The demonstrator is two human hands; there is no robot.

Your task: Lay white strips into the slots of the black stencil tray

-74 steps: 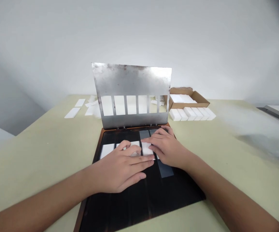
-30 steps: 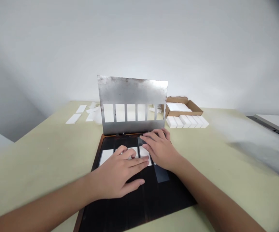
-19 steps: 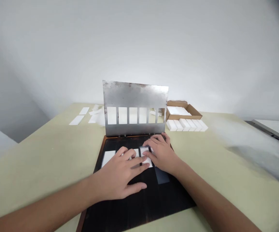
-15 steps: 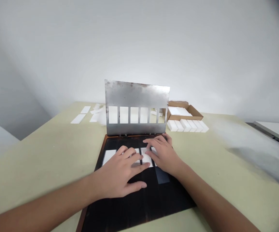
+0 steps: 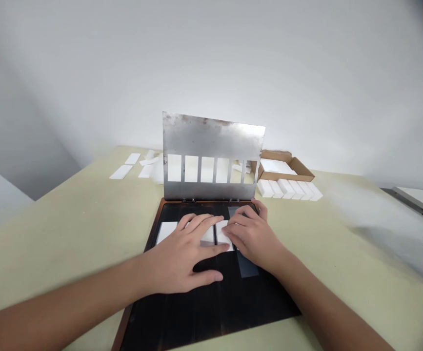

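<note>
A dark board (image 5: 211,302) with a brown rim lies in front of me. Its hinged metal plate (image 5: 213,141), cut with a row of upright slots, stands open at the far edge. White rectangular pieces (image 5: 166,231) lie in a row on the board. My left hand (image 5: 182,256) rests flat with fingers stretched over the middle pieces. My right hand (image 5: 253,236) lies beside it, fingers spread and pressing on a white piece (image 5: 223,236) and a grey strip (image 5: 247,265).
A cardboard box (image 5: 286,165) with white sheets sits at the back right, with a row of white blocks (image 5: 290,189) before it. Loose white pieces (image 5: 130,165) lie at the back left. The table is pale yellow-green (image 5: 68,229). A grey slab edge (image 5: 421,204) shows far right.
Both hands stayed on the row of white pieces with small finger shifts. The view drifted, so the board and plate sit a little further right.
</note>
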